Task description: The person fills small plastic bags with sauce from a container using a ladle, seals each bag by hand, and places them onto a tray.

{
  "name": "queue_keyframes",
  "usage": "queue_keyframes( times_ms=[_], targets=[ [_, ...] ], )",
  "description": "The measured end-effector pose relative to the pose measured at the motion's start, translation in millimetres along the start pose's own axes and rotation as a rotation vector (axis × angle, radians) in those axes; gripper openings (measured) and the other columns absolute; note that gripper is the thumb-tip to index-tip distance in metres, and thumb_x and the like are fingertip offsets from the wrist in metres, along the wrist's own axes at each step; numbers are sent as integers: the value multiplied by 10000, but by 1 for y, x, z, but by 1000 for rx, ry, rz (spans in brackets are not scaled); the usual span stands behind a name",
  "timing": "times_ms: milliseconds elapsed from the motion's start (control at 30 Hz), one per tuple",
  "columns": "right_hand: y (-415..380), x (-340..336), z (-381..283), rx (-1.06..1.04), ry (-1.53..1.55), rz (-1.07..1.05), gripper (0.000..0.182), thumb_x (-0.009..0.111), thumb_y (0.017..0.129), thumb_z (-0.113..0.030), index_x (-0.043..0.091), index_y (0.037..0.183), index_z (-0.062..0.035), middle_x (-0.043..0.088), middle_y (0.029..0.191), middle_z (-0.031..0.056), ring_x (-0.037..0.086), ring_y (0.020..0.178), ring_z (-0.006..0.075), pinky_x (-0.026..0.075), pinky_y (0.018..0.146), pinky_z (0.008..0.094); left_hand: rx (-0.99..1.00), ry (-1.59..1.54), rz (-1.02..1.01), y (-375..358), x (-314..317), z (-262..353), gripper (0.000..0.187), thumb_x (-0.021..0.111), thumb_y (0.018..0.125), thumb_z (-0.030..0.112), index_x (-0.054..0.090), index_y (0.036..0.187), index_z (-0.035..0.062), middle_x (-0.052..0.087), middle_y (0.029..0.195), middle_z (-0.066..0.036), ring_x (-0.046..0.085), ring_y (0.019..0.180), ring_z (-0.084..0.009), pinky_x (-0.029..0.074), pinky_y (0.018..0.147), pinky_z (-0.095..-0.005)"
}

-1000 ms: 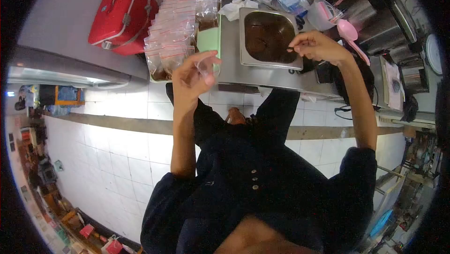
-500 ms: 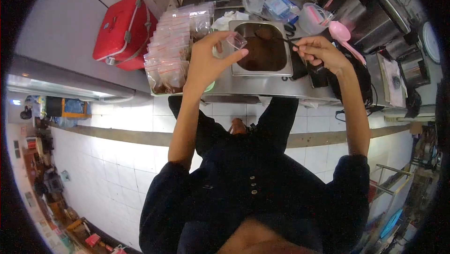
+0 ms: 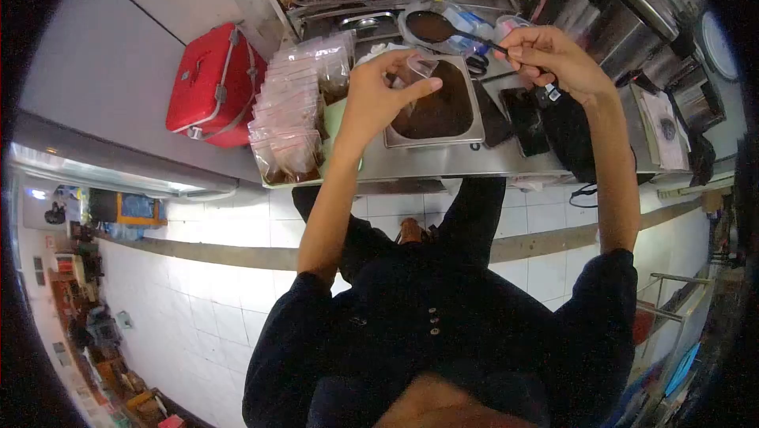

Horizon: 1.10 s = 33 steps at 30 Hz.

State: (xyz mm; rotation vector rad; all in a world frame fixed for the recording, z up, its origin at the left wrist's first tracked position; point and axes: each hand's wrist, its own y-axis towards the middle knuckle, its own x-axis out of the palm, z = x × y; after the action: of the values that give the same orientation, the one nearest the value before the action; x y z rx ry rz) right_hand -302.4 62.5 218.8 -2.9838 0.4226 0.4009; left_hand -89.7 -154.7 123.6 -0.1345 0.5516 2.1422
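Note:
My left hand (image 3: 379, 94) is over the left part of a steel pan (image 3: 433, 143) of dark brown sauce (image 3: 447, 112). Between its thumb and fingers is a small clear plastic bag (image 3: 421, 72), its mouth spread. My right hand (image 3: 563, 64) grips the thin black handle of a ladle (image 3: 431, 26). The ladle's bowl, full of brown sauce, is level beyond the pan's far edge, apart from the bag. Sauce inside the bag, if any, cannot be made out.
Filled zip bags (image 3: 286, 108) stand in rows on a green tray at the left, beside a red cool box (image 3: 212, 88). Scissors (image 3: 477, 64) lie behind the pan. A phone (image 3: 524, 120) and a black bag (image 3: 571, 135) are at its right. Steel shelves (image 3: 371, 1) rise behind.
The ladle has risen out of the pan, and its bowl now shows sauce. My right hand has moved up with it. The bag is still in my left hand, now more tilted.

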Motion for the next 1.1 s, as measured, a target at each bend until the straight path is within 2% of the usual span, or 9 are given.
queue_keyframes(
  times_ms=[100, 200, 300, 600, 800, 1000, 1100],
  targets=[
    [-1, 8, -2, 3, -39, 21, 168, 665, 999, -195, 693, 1096, -60, 580, 818, -53, 479, 644, 2, 333, 501, 152, -9, -102, 0, 4, 5, -5, 609, 927, 728, 349, 737, 1182, -9, 701, 766, -34, 597, 708, -89, 454, 626, -252],
    [-4, 10, -3, 22, -36, 30, 160, 671, 995, -189, 699, 1096, -67, 594, 838, -51, 479, 668, 13, 334, 542, 167, -34, -189, -20, 1, 5, 3, 601, 927, 735, 337, 733, 1174, -25, 701, 790, -33, 589, 712, -72, 441, 617, -231],
    [-4, 10, -3, 9, -75, 18, 158, 679, 994, -198, 707, 1093, -78, 607, 863, -47, 474, 678, 20, 321, 559, 178, 65, -178, 11, 4, 8, -11, 586, 935, 732, 316, 734, 1161, -28, 704, 826, -37, 585, 719, -66, 443, 616, -226],
    [-8, 14, -3, 5, -37, 59, 176, 701, 989, -183, 711, 1107, -53, 613, 860, -44, 463, 676, 27, 344, 588, 200, 22, -214, -41, 2, 7, 0, 533, 939, 744, 258, 730, 1139, -31, 717, 905, -32, 594, 752, -70, 486, 674, -239],
    [-9, 8, 5, 19, -57, 37, 185, 710, 980, -179, 714, 1114, -51, 635, 869, -33, 500, 697, 39, 410, 640, 208, 61, -270, -55, -1, 6, 12, 500, 919, 771, 211, 717, 1166, -21, 727, 943, -17, 588, 754, -52, 478, 674, -224],
    [-13, 9, -5, 2, -141, 52, 168, 721, 964, -167, 728, 1089, -55, 641, 856, -33, 549, 727, 46, 445, 671, 221, 57, -311, -59, 0, 7, 6, 457, 916, 771, 207, 727, 1129, -5, 732, 924, -2, 574, 736, -30, 450, 646, -207],
    [-12, 16, -6, -13, -187, 65, 163, 715, 965, -162, 737, 1090, -60, 648, 846, -35, 548, 723, 45, 436, 660, 214, 59, -231, -73, 1, 6, 5, 430, 917, 769, 225, 730, 1082, -3, 724, 885, 7, 567, 710, -30, 439, 624, -206]
  ],
)
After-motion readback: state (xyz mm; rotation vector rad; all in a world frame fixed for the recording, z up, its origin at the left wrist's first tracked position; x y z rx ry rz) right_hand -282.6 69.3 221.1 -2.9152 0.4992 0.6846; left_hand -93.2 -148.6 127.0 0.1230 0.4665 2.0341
